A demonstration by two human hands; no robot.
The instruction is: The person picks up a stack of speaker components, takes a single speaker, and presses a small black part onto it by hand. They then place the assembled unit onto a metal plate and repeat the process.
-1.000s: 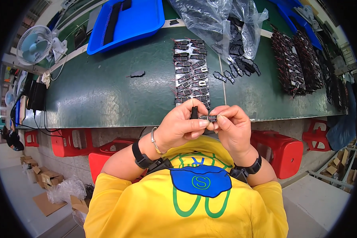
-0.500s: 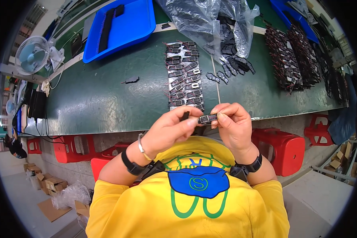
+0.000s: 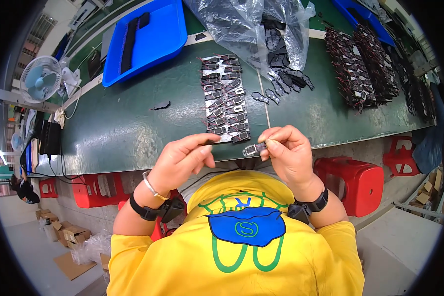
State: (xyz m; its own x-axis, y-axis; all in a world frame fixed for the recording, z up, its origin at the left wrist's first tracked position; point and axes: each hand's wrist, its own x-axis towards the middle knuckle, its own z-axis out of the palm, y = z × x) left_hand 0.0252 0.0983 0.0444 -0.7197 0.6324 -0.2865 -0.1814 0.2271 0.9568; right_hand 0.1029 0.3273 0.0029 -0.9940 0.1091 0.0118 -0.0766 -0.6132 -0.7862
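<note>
My right hand (image 3: 288, 150) pinches one end of a small black speaker-like part (image 3: 251, 150), which has a pale rectangular frame on its face and points left. To its left, my left hand (image 3: 185, 160) has thumb and forefinger close together around a small dark piece (image 3: 210, 142), mostly hidden by the fingers. Just beyond both hands, rows of similar black parts with thin red wires (image 3: 226, 98) lie on a light sheet. Several flat black pieces (image 3: 281, 84) spill from a clear plastic bag (image 3: 254, 34) to the right of the rows.
One loose black part (image 3: 160, 105) lies on the green table (image 3: 118, 126). A blue tray (image 3: 160, 44) holding a long black strip is at the far left. Dense stacks of wired parts (image 3: 352, 69) stand at the right. Red stools (image 3: 350, 185) sit beneath the table's near edge.
My left hand has drawn away to the left from the speaker-like part, with the small dark piece in its fingers. The right hand keeps the part, now tilted slightly.
</note>
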